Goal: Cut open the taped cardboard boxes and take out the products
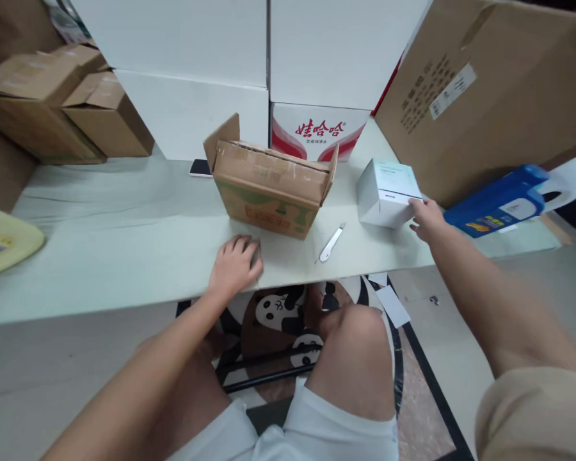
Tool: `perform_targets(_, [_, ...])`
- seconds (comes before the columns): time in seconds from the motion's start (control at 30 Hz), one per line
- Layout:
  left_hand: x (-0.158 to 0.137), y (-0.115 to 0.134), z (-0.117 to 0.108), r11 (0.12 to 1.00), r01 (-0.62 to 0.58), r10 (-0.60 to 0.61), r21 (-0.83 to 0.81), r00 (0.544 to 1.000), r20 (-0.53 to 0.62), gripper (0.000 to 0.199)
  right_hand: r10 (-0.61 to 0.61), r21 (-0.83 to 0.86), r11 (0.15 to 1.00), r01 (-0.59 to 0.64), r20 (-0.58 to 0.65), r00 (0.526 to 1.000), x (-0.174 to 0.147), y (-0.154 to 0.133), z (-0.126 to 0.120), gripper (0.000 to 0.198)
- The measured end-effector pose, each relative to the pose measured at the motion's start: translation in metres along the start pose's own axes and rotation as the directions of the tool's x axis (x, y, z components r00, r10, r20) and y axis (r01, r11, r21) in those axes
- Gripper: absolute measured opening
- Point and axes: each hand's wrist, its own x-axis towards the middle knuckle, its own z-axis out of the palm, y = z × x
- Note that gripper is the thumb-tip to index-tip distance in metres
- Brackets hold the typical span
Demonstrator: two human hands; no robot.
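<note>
My left hand (235, 266) lies on the table near its front edge, fingers apart and slightly bent. Whether anything is under its palm is hidden. Just beyond it stands a brown cardboard box (269, 192) with green print, its end flaps sticking out. My right hand (429, 219) reaches to a small white box (388, 195) and grips its right front corner between thumb and fingers; the box rests on the table. Between the two boxes lies a utility knife (333, 243) with a pale handle, its tip pointing away from me.
White cartons (196, 115) and a red-and-white printed carton (317, 131) line the back. Brown boxes (110, 115) stand at left, a large carton (484, 89) at right. A blue bottle (499, 200), yellow container (7, 243) and phone (200, 168) are on the table (125, 237).
</note>
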Motion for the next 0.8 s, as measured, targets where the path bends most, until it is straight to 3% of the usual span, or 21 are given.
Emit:
perform_targets(0.2, [0.002,-0.005,0.0,0.994,-0.013,0.012,0.104,1.0,0.011,0.043,0.08,-0.095,0.993,-0.076,0.031,0.996,0.055,-0.029,0.045,0.029])
perform_targets(0.47, [0.001,-0.011,-0.002,0.991,-0.032,0.026,0.131,0.999,0.047,0.042,0.009,0.105,0.994,-0.024,0.139,0.99,0.105,-0.076,0.111,0.033])
perform_targets(0.6, [0.002,-0.009,-0.002,0.992,-0.019,0.013,0.123,0.999,0.047,0.041,-0.074,0.248,0.969,-0.02,0.366,0.928,0.085,-0.075,0.13,0.031])
perform_targets(0.7, [0.002,-0.007,-0.002,0.996,-0.006,0.002,0.091,0.999,0.036,0.039,-0.099,0.243,0.97,-0.021,0.471,0.876,0.042,-0.072,0.13,0.023])
perform_targets(0.8, [0.002,-0.005,-0.003,0.998,0.004,-0.007,0.069,0.999,0.036,0.038,-0.203,0.272,0.96,0.062,0.531,0.822,-0.009,-0.079,0.123,0.034])
